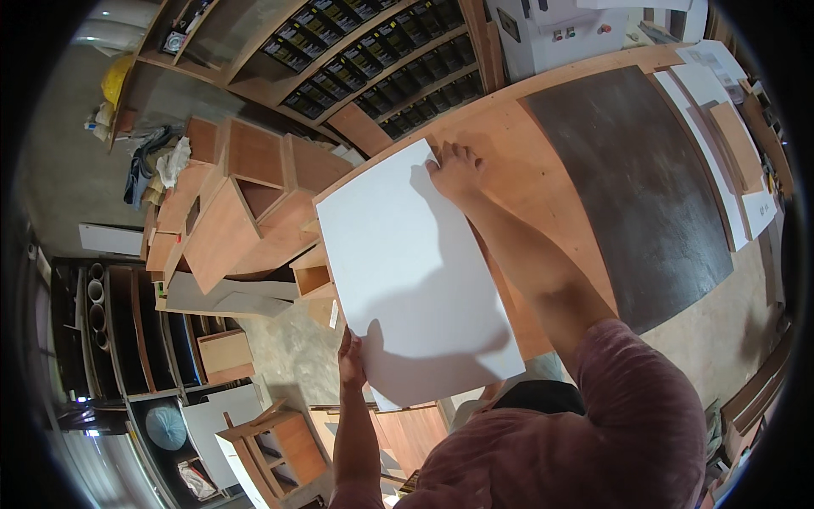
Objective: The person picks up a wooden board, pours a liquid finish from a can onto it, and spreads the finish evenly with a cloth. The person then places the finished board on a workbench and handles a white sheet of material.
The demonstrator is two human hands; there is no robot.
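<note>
A large white board [407, 271] lies slantwise in front of me, its right part over the wooden workbench [534, 178] and its near left part jutting past the bench. My left hand [351, 363] is closed on the board's left edge near the closest corner, thumb on top and the other fingers mostly hidden. At the far right corner, my right hand [458, 172] has its thumb against the board's edge. Its other fingers are apart and bent over the bench, off the board. Shadows of my arm and upper body fall across the white surface.
A dark sheet [632, 195] covers the bench's right part, with white and wooden strips [736, 148] beyond it. Wooden cabinet carcasses [246, 204] stand at the left. Shelves of dark boxes [365, 64] rise behind. A wooden frame piece [275, 454] sits at lower left.
</note>
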